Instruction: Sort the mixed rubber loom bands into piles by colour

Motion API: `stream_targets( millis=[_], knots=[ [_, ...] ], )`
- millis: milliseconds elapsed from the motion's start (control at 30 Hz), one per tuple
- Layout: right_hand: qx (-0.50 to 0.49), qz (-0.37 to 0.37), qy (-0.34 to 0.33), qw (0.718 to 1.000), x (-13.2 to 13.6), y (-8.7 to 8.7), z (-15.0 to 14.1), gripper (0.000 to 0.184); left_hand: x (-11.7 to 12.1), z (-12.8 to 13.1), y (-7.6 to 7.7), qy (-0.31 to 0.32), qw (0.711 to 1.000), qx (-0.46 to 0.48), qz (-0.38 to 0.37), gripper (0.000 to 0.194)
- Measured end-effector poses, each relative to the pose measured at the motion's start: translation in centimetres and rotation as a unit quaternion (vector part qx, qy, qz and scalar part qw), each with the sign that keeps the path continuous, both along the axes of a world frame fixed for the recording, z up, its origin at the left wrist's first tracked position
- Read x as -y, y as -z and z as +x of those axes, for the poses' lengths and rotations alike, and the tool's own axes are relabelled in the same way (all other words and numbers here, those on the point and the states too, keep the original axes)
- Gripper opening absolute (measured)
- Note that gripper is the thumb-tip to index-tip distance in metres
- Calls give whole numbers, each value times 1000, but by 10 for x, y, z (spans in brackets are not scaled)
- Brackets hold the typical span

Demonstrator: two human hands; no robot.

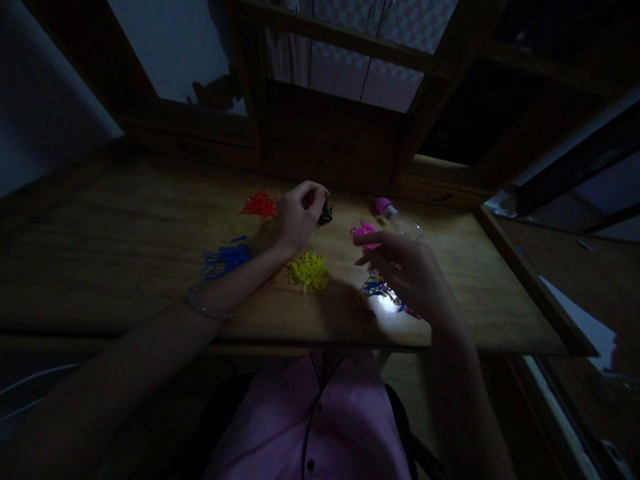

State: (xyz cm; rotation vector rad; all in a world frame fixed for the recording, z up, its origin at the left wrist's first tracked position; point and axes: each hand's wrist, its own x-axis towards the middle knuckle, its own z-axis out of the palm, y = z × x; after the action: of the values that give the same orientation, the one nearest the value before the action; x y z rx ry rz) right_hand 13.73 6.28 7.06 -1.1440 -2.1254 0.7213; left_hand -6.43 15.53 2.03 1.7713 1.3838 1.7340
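Observation:
Several piles of small thin bands, which look like rubber bands, lie sorted by colour on the wooden desk. My left hand (300, 212) is at the black pile (325, 215), thumb and forefinger pinched together; what is between them is too small to make out. Left of it lies the red pile (261, 204), and nearer me are the blue pile (226, 259) and the yellow pile (308, 272). My right hand (407, 267) hovers with fingers apart over a mixed-colour pile (377, 285), partly hiding it. Just beyond its fingertips is the pink pile (364, 231).
A clear bottle (406, 225) with a purple cap lies on its side at the back right. Shelves and drawers (440, 193) rise behind the desk (125, 267). A raised wooden edge (535, 280) bounds its right side. The room is dim, with a bright light spot by the mixed pile.

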Motion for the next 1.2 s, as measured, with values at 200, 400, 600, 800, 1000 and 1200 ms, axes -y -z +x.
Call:
stream_targets(
  millis=[200, 400, 600, 800, 1000, 1200],
  knots=[
    [185, 43, -80, 979, 19, 17, 28, 29, 0, 0, 0, 9, 1000, 1, -10, 17],
    [218, 30, -72, 973, 29, 26, 19, 31, 0, 0, 0, 13, 1000, 20, -20, 18],
    [226, 39, -54, 972, 25, 32, 20, 25, 0, 0, 1, 23, 999, 23, -27, 17],
    [193, 55, -45, 979, 24, 33, 28, 25, 0, 2, 1, 27, 999, 17, -24, 17],
    [158, 55, -38, 985, 23, 32, 35, 23, 0, 3, 2, 27, 999, 21, -21, 17],
    [148, 49, -33, 987, 24, 31, 37, 19, 0, 4, 2, 27, 999, 22, -30, 17]
  ],
)
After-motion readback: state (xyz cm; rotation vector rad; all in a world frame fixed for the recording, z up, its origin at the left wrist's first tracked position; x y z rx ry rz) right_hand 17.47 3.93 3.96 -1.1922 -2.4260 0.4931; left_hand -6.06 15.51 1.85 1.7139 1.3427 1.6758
